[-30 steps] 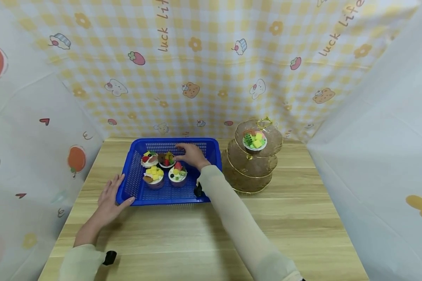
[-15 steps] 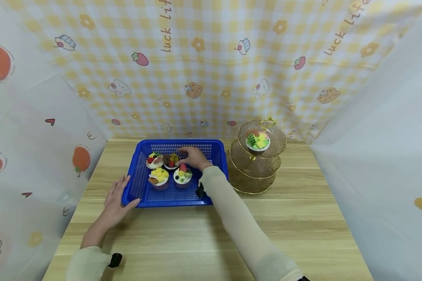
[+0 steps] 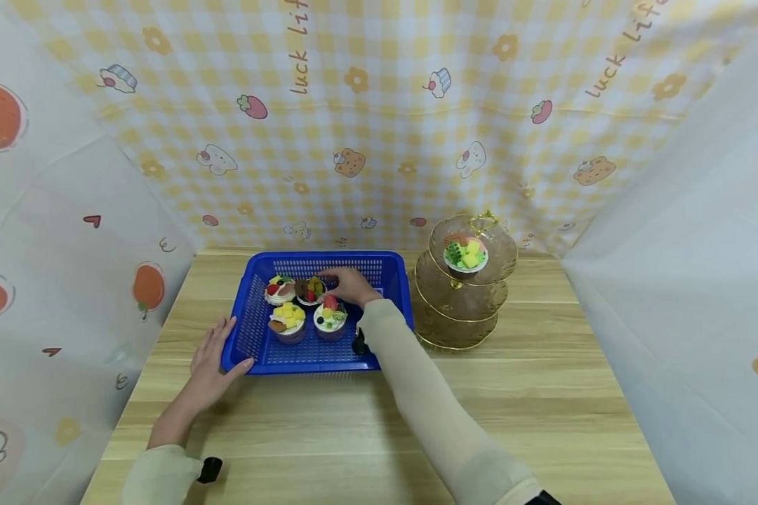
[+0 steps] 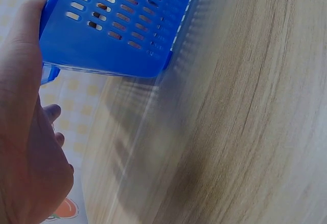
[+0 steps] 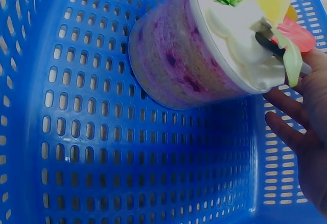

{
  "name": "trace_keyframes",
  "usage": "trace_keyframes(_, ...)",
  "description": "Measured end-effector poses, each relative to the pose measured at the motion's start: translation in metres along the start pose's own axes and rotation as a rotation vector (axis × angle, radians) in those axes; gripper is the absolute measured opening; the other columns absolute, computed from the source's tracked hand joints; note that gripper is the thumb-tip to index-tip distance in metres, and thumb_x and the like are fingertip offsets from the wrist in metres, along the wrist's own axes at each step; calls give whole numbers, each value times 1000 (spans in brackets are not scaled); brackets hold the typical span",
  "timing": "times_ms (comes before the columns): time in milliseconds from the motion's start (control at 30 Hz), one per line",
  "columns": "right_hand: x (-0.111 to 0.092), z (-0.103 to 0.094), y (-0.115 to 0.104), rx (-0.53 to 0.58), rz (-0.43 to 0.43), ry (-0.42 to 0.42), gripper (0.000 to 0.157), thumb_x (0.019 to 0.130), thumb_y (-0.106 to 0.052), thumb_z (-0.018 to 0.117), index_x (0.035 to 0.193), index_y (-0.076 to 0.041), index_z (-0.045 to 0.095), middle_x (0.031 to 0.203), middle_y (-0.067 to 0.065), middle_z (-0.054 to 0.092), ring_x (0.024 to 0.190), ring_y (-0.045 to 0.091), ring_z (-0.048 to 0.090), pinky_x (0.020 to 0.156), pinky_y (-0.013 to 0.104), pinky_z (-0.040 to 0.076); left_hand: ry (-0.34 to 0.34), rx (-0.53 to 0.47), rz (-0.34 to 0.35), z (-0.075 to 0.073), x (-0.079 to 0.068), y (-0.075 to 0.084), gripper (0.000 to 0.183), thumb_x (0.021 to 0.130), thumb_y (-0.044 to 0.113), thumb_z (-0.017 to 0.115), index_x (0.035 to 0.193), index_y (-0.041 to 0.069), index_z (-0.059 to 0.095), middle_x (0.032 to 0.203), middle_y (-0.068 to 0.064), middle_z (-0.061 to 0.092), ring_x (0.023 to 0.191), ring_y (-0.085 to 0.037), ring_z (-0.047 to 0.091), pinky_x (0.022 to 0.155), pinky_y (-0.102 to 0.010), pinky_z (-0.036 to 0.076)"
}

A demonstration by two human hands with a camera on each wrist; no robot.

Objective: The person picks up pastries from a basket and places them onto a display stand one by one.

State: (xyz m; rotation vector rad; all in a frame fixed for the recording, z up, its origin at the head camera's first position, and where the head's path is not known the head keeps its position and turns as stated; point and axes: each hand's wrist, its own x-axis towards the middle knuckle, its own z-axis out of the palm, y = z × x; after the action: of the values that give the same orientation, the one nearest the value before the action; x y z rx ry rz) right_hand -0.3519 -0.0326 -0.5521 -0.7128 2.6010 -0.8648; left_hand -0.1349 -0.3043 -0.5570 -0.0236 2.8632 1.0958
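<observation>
A blue plastic basket holds several toy dessert cups. My left hand rests at its front left corner, thumb at the front rim and straight fingers along the left side. My right hand reaches inside and grips the right side of a dark dessert cup with brown and red toppings between thumb and fingers. In the right wrist view, a purple layered cup topped with white cream and fruit pieces partly hides that hand. Left of these sit a mango-topped cup and a strawberry-topped cup.
Right of the basket stands a three-tier stand of translucent plates with gold rims. Its top tier carries another dessert cup. All of it is on a wooden table, with a yellow checked cloth behind.
The view has shifted slightly, moving the scene a little to the right. My right fingers have closed in around the dark cup's side. The left hand stays at the basket corner.
</observation>
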Motion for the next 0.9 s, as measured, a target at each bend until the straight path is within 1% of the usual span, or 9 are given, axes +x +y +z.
trace_keyframes(167,1,1,-1,-2,18,-25,64,80,-37,80,139,-25,58,131,0,68,117,15,64,103,32,51,5,-7,3,1,0,0,93,94,38,64,160,28,-1,168,-19,-5,149,-55,-6,111,-77,-1)
trace_keyframes(300,1,2,-1,16,42,-39,65,80,-36,80,140,-26,57,134,0,66,120,16,63,106,34,50,6,-17,10,1,0,0,93,94,36,64,160,27,0,167,-20,-5,148,-55,-6,111,-77,-1)
trace_keyframes(433,0,1,-2,13,46,-45,64,82,-36,79,140,-26,57,134,1,66,120,17,63,105,35,50,7,-15,9,1,1,0,93,94,37,64,160,28,0,168,-19,-5,149,-55,-5,111,-77,-1)
trace_keyframes(700,0,2,-6,-2,44,-46,61,84,-30,78,141,-26,57,134,1,66,120,16,63,104,33,51,4,-12,3,-1,1,0,92,94,37,64,160,28,0,168,-20,-4,149,-55,-5,110,-77,-1)
trace_keyframes(900,0,4,-7,15,57,-28,61,83,-29,79,140,-26,58,133,1,67,119,17,64,105,35,50,1,-12,-4,0,0,1,92,94,36,63,160,28,0,168,-19,-5,148,-55,-5,110,-77,-1)
